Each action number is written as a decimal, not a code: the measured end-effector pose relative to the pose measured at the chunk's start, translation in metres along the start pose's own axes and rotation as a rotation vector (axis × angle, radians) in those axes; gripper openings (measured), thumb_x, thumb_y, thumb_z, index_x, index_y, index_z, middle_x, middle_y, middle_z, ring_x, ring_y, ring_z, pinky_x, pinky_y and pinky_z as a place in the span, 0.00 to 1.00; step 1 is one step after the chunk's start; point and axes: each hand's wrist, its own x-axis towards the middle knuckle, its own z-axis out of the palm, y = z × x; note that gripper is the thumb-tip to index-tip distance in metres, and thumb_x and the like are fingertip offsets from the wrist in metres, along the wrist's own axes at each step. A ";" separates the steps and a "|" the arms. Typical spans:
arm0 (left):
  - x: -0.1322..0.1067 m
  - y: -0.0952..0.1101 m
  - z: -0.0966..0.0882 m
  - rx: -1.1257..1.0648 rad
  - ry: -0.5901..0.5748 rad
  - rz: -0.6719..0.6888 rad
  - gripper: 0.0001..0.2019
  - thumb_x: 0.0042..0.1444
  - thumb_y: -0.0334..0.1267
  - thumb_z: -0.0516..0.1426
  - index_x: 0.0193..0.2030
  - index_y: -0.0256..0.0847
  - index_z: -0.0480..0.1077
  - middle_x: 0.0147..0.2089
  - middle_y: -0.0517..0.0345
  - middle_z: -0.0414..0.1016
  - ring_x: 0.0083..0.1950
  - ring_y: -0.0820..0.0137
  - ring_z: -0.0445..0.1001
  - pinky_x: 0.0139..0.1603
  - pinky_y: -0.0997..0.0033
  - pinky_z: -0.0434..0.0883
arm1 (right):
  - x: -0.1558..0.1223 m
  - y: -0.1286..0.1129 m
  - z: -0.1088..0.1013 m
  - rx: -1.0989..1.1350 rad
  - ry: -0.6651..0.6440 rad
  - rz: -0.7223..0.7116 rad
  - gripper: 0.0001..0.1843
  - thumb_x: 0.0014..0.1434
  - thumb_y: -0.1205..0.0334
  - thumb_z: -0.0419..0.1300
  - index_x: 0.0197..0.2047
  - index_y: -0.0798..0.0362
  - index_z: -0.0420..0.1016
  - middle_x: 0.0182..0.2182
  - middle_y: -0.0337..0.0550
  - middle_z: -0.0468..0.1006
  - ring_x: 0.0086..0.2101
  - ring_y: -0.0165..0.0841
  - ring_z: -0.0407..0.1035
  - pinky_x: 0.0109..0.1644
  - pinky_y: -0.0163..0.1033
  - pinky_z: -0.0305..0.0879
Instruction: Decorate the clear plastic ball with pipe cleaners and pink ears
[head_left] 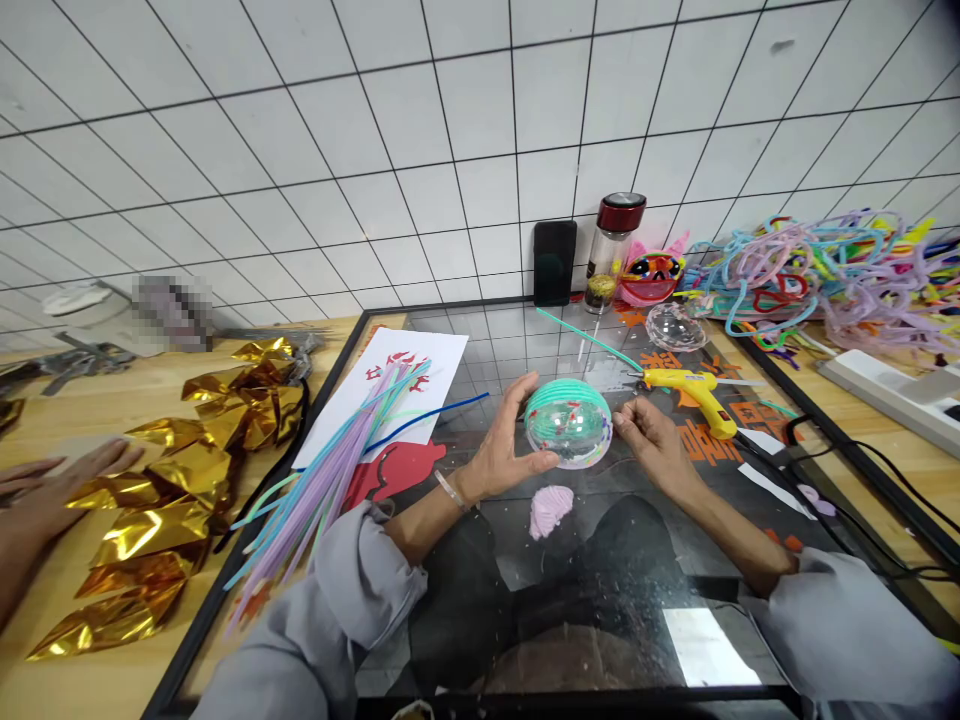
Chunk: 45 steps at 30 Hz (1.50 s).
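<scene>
A clear plastic ball (571, 440), its upper part wrapped in rows of green pipe cleaner (568, 398), sits between my hands. My left hand (508, 445) grips it from the left, thumb below and fingers behind. Against the ball's right edge, my right hand (646, 432) has thumb and forefinger pinched together; whatever lies between them is too small to make out. A lilac ridged piece (551, 511) rests on the glass just below the ball. To the right lies a yellow glue gun (694, 391), and a loose green pipe cleaner (585, 338) stretches behind the ball.
Left of me, a bundle of pipe cleaners (352, 445) overlaps white paper (431, 365) and a red cutout (397, 472). Behind stand a phone (554, 263) and a glass bottle (606, 260). Gold foil (161, 480) lies near another person's hand (82, 470). Cables (847, 510) run at right.
</scene>
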 end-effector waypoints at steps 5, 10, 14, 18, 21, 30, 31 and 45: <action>0.001 0.000 0.000 0.002 0.004 -0.008 0.49 0.52 0.59 0.64 0.74 0.46 0.45 0.76 0.41 0.46 0.76 0.47 0.51 0.75 0.44 0.53 | 0.000 -0.006 0.000 -0.043 -0.002 -0.015 0.18 0.63 0.44 0.51 0.29 0.48 0.58 0.25 0.36 0.65 0.28 0.33 0.60 0.34 0.39 0.58; 0.002 -0.002 -0.001 -0.012 -0.015 0.020 0.46 0.56 0.60 0.60 0.74 0.45 0.45 0.76 0.42 0.46 0.75 0.48 0.52 0.75 0.43 0.53 | 0.000 -0.008 -0.001 -0.044 -0.011 -0.030 0.20 0.63 0.41 0.50 0.29 0.47 0.58 0.26 0.37 0.65 0.28 0.33 0.61 0.34 0.39 0.59; 0.002 -0.007 -0.002 -0.056 -0.001 0.035 0.41 0.60 0.61 0.55 0.73 0.45 0.46 0.76 0.42 0.46 0.74 0.49 0.55 0.74 0.44 0.54 | 0.000 -0.008 0.000 -0.033 -0.010 -0.031 0.20 0.64 0.41 0.49 0.30 0.47 0.59 0.26 0.37 0.66 0.29 0.34 0.62 0.35 0.40 0.59; 0.001 -0.010 -0.002 -0.059 0.021 0.051 0.37 0.63 0.60 0.52 0.73 0.46 0.47 0.75 0.43 0.48 0.75 0.51 0.53 0.74 0.44 0.54 | 0.001 -0.006 0.002 -0.012 0.009 -0.023 0.21 0.64 0.40 0.49 0.29 0.48 0.59 0.25 0.37 0.66 0.29 0.34 0.62 0.35 0.40 0.60; 0.001 -0.008 -0.002 -0.058 0.026 0.018 0.36 0.64 0.59 0.51 0.73 0.45 0.48 0.75 0.43 0.47 0.75 0.52 0.52 0.74 0.46 0.53 | 0.003 -0.003 0.003 -0.017 0.013 -0.023 0.22 0.64 0.40 0.49 0.28 0.48 0.61 0.24 0.37 0.68 0.29 0.34 0.63 0.35 0.40 0.59; 0.002 -0.005 -0.001 -0.078 0.154 -0.040 0.33 0.65 0.58 0.49 0.70 0.41 0.53 0.70 0.40 0.58 0.70 0.53 0.62 0.71 0.46 0.59 | 0.004 0.004 0.007 0.019 0.053 -0.001 0.25 0.65 0.40 0.49 0.25 0.49 0.64 0.22 0.38 0.70 0.27 0.33 0.65 0.33 0.39 0.60; 0.001 -0.005 0.000 -0.069 0.171 -0.028 0.31 0.65 0.57 0.49 0.69 0.42 0.55 0.70 0.40 0.58 0.69 0.54 0.63 0.71 0.47 0.61 | 0.003 0.004 0.007 0.024 0.056 -0.003 0.25 0.65 0.40 0.48 0.26 0.49 0.64 0.23 0.38 0.70 0.28 0.33 0.65 0.33 0.39 0.61; 0.009 0.004 -0.001 0.206 0.443 0.055 0.21 0.68 0.53 0.48 0.51 0.40 0.72 0.57 0.46 0.70 0.60 0.60 0.70 0.62 0.53 0.70 | 0.010 0.018 0.004 0.118 0.002 -0.011 0.14 0.62 0.46 0.54 0.39 0.48 0.69 0.30 0.38 0.73 0.31 0.35 0.68 0.38 0.42 0.67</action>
